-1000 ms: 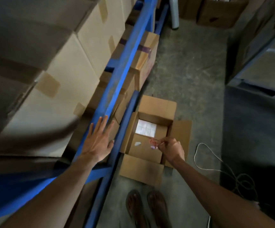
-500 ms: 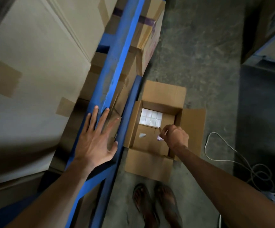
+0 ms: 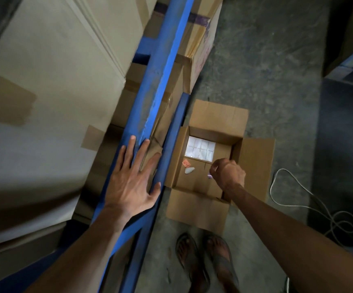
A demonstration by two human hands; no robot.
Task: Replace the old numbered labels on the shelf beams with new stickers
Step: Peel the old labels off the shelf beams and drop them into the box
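Large taped cardboard cartons (image 3: 51, 98) fill the shelf on the left, their fronts sitting just behind the blue shelf beam (image 3: 160, 66) that runs diagonally from top centre to bottom left. A second, lower blue beam (image 3: 171, 149) runs parallel just beside it, with more brown cartons (image 3: 194, 49) stacked between and behind the two. To the right, bare concrete floor (image 3: 266, 66) gives an open aisle, bounded at the far right by a dark rack with another carton.

One open cardboard box (image 3: 253, 163) stands on the floor against the lower beam, its four flaps folded outward. Inside, at the far end, lies one white sheet of blank stickers (image 3: 199, 151) in a grid of small rectangles. Nearer on the box bottom lie two loose bits: an orange-red label (image 3: 186, 163) with handwriting that looks like "1-5", and just beside it a white curled scrap (image 3: 189, 170).

The left hand (image 3: 132, 182) lies flat with fingers spread and straight, pressing on the upper beam's face. The right hand (image 3: 228, 173) hovers over the box with fingers curled, pinching a small pale purple scrap (image 3: 209, 176) too small to read.

A loose white cable (image 3: 298, 206) coils on the floor at the right. Two sandalled feet (image 3: 205, 263) stand just before the near flap.
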